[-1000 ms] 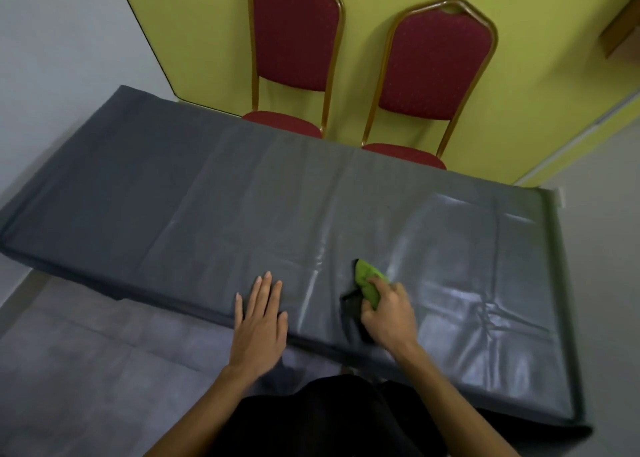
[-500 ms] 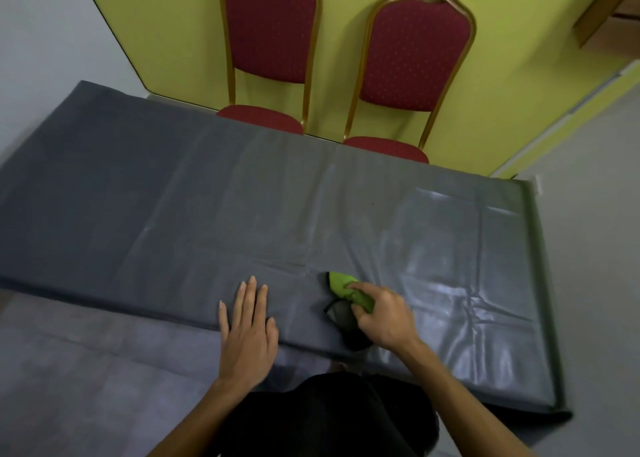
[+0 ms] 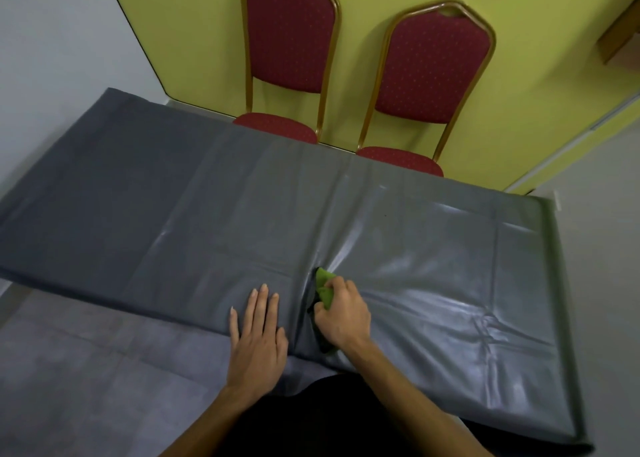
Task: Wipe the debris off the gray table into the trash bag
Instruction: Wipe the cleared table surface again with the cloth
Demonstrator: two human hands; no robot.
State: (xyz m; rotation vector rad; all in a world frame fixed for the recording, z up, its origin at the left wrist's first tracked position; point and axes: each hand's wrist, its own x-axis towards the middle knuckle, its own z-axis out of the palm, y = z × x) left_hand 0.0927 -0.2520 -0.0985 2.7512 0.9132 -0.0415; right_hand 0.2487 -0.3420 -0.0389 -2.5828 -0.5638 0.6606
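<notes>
**Green cloth held at the near edge of the gray desk**

Nearest the camera, the person's dark clothing (image 3: 329, 418) fills the bottom of the view, and both bare forearms reach forward from it. To the left lies gray floor (image 3: 86, 370).

The left hand (image 3: 258, 332) lies flat on the near edge of the desk (image 3: 207, 214), fingers straight and close together, with nothing in it. Just beside it, the right hand (image 3: 341, 313) has its fingers curled round a bunched green cloth (image 3: 325, 283) and presses it onto the desk's gray cover, close to the near edge. A dark patch (image 3: 320, 339) shows under that hand at the edge; whether it is a bag or only shadow cannot be told.

The cover is creased and shiny on its right half, and folds run out from the cloth. Farther on, a tiny dark speck (image 3: 385, 216) sits on the cover, well apart from the cloth.

Beyond the far edge, two red, gold-framed chairs stand side by side, the left chair (image 3: 291, 37) and the right chair (image 3: 433, 72), against a yellow wall (image 3: 540, 75).
</notes>
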